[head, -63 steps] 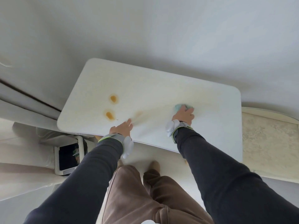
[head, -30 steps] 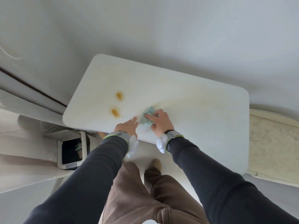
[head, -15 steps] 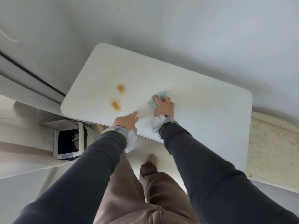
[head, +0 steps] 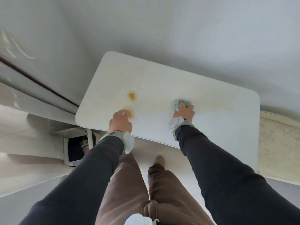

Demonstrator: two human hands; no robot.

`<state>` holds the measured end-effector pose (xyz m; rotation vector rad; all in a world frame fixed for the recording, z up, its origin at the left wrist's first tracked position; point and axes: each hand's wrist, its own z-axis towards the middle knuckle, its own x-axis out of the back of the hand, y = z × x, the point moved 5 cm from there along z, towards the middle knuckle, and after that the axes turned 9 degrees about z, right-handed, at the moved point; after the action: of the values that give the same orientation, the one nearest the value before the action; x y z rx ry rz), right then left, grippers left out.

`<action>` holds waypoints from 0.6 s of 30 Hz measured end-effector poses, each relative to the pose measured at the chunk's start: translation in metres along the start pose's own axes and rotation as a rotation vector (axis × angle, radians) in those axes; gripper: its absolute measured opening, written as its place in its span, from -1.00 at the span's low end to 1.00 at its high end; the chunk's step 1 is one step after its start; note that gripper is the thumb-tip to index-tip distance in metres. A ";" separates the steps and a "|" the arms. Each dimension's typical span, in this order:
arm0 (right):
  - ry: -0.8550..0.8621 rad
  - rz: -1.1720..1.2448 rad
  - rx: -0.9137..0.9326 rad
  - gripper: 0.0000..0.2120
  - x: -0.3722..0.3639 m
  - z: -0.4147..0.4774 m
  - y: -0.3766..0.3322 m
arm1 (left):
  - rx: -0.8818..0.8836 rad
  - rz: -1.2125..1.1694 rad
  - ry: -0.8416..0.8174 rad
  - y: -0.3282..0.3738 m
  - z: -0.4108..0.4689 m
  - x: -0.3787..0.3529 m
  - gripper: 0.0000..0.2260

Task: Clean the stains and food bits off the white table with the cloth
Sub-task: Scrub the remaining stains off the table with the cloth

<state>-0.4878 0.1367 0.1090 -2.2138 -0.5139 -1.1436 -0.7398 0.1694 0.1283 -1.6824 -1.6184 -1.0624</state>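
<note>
Head view is showing the right hand [head: 184, 113], fingers gripping the bunched green cloth [head: 181, 104], wiping the white rectangular table [head: 162, 82]; next, the two orange stains [head: 131, 96] beside the loosely curled left hand [head: 120, 121] are needing wiping.

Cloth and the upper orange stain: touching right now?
Apart. The head view shows the cloth bunched under the right hand, with a wide stretch of bare white table between it and the upper orange stain.

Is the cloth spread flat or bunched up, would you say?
Bunched: the cloth shows as a crumpled wad under the right hand.
</note>
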 end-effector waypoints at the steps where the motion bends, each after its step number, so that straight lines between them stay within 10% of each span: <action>1: 0.003 -0.038 -0.004 -0.41 -0.005 -0.005 -0.007 | 0.031 0.031 -0.020 -0.008 0.004 0.004 -0.50; 11: -0.543 -0.181 0.700 -0.42 -0.099 -0.093 -0.122 | -0.103 0.287 -0.159 -0.039 0.040 0.031 -0.43; 18: -0.127 -0.028 0.404 -0.52 -0.044 -0.048 -0.065 | -0.123 0.370 -0.177 -0.065 0.057 0.027 -0.42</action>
<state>-0.5786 0.1509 0.1154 -1.9365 -0.7583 -0.8279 -0.7967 0.2388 0.1130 -2.1076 -1.2910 -0.8605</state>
